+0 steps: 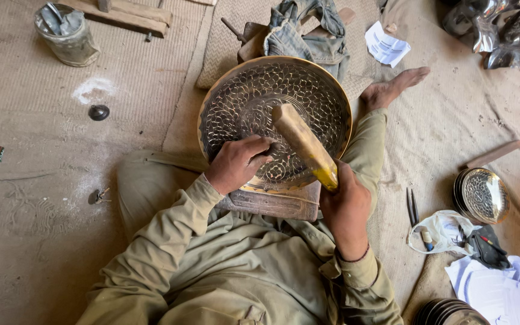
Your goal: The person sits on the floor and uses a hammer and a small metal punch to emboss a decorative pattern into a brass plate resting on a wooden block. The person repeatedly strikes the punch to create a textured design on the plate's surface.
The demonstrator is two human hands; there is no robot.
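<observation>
Brass gleams from the tray (275,114), a wide round dish with a chased scale pattern, propped at a slant on a wood block (278,204) that sits on my lap. I judge the slant is there to turn the worked face up toward me and the block to give a firm backing under the spot being struck. My left hand (236,162) rests on the tray's lower part with its grip closed as a fist, seemingly around a small punch, though the tool itself is buried in the fingers and I cannot make it out. My right hand (345,207) has its grip clamped on the yellow end of a mallet (305,144), whose pale wooden head lies over the middle of the tray, just above the left fist.

My foot (392,87) reaches out past the tray's right rim, perhaps bracing it. A denim cloth (305,30) lies beyond the far rim, half covering some wooden piece I cannot identify. A tin can (67,33) stands far left on the floor mat (31,120). To the right lie a stack of small plates (482,195), a thin pair of tools, white paper and a bag; another plate stack is cut off by the bottom edge, and shiny metal shapes at the top right corner are cropped too.
</observation>
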